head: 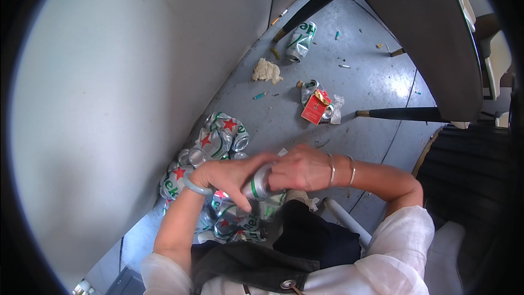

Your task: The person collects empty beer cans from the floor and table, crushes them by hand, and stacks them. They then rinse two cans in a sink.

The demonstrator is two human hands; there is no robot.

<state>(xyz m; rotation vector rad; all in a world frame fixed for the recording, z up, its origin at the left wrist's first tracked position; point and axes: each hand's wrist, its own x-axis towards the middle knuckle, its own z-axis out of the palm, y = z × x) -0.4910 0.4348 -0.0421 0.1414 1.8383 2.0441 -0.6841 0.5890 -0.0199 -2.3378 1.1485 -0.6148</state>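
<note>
A silver-and-green Heineken beer can (258,182) is between my two hands, in front of my lap. My left hand (229,176) wraps it from the left, thumb along the near side and fingers mostly hidden behind. At the can's right end, my right hand (298,170) is bent into a loose fist, slightly blurred, its fingertips out of sight against the metal. Below and beyond the left wrist lies a heap of crushed Heineken cans (215,141) on the floor. More dented cans (235,223) fill the space under my forearm, close to my feet.
A pale panel (102,90) rises on the left. Farther off lie a dented can (301,43), crumpled tissue (267,70), and a red cigarette packet (314,109) against another crushed can (310,89). Butts litter the grey floor (368,78). A dark-legged table (417,41) stands right.
</note>
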